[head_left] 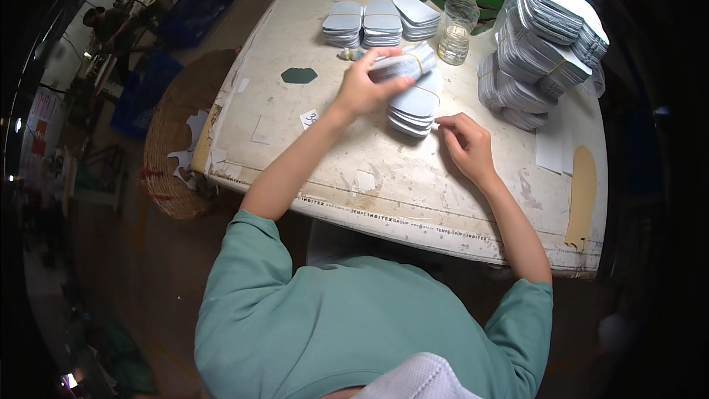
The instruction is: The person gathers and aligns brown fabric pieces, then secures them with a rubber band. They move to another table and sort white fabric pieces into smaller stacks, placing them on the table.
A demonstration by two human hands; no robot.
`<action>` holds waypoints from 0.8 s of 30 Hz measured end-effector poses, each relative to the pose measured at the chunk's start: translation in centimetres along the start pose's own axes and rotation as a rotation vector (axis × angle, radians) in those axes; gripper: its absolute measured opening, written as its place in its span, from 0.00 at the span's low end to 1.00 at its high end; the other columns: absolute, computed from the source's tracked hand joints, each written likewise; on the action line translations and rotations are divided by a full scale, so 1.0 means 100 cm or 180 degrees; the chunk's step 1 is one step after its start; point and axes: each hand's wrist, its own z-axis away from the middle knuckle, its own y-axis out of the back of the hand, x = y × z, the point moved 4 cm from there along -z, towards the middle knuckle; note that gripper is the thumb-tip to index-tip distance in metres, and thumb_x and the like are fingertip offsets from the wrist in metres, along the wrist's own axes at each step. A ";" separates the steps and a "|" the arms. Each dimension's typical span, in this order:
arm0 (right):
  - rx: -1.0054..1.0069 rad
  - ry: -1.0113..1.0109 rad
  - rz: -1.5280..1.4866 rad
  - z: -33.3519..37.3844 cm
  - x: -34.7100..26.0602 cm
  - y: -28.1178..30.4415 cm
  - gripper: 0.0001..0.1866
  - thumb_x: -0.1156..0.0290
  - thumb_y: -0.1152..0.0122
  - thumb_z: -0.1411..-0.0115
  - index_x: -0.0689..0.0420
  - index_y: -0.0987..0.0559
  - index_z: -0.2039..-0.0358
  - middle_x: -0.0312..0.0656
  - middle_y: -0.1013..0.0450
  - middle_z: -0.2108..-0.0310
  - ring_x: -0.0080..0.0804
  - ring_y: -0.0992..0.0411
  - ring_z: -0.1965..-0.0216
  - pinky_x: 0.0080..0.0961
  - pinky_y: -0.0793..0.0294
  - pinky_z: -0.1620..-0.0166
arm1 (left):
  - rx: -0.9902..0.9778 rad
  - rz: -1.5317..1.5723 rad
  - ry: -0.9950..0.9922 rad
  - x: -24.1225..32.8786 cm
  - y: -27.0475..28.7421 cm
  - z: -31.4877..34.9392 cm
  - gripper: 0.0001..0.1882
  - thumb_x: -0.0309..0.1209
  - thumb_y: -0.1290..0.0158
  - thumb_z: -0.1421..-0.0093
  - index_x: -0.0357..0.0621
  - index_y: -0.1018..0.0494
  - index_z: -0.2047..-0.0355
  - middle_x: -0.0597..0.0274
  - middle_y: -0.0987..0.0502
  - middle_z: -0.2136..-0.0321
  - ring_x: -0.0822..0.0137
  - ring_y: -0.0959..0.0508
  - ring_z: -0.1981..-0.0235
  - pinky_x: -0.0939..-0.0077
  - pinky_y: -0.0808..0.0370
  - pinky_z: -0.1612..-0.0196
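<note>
My left hand is closed round a bundle of pale grey, rounded flat pieces, with thumb on the near side and fingers over the far side. A rubber band crosses this bundle, which is tilted and slightly blurred. Just under and in front of it stands another banded stack of the same pieces. My right hand rests at the near right side of that stack, fingers bent and thumb apart, with nothing seen in it. Its fingertips are close to the stack's edge; I cannot tell if they touch.
Several banded stacks line the table's far side, beside a clear yellow-capped bottle. Taller piles stand at right, near a tan sole-shaped template. A dark green hexagonal piece lies left. A wicker basket stands beside the table.
</note>
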 end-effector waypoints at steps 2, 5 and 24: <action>-0.0041 -0.0023 -0.0010 -0.001 0.001 0.000 0.09 0.80 0.45 0.44 0.61 0.19 0.64 0.41 0.25 0.71 0.25 0.28 0.75 0.18 0.29 0.70 | 0.0315 0.0974 0.0259 -0.011 0.032 -0.006 0.31 0.38 0.35 0.49 0.37 0.31 0.48 0.55 0.25 0.57 0.68 0.23 0.58 0.74 0.24 0.55; -0.0042 -0.0033 -0.0001 -0.003 0.002 0.000 0.08 0.81 0.45 0.44 0.61 0.19 0.65 0.41 0.25 0.71 0.24 0.28 0.75 0.18 0.30 0.71 | 0.1323 0.0526 -0.0533 -0.013 0.089 -0.020 0.32 0.38 0.33 0.51 0.37 0.30 0.49 0.55 0.25 0.58 0.68 0.24 0.57 0.74 0.26 0.55; 0.0456 -0.0240 -0.0136 -0.018 0.005 -0.007 0.07 0.76 0.37 0.46 0.64 0.20 0.67 0.44 0.23 0.69 0.28 0.22 0.72 0.21 0.22 0.68 | -0.0496 -0.1837 0.0534 -0.023 -0.020 0.009 0.33 0.57 0.52 0.39 0.35 0.29 0.56 0.44 0.24 0.60 0.53 0.23 0.59 0.63 0.29 0.51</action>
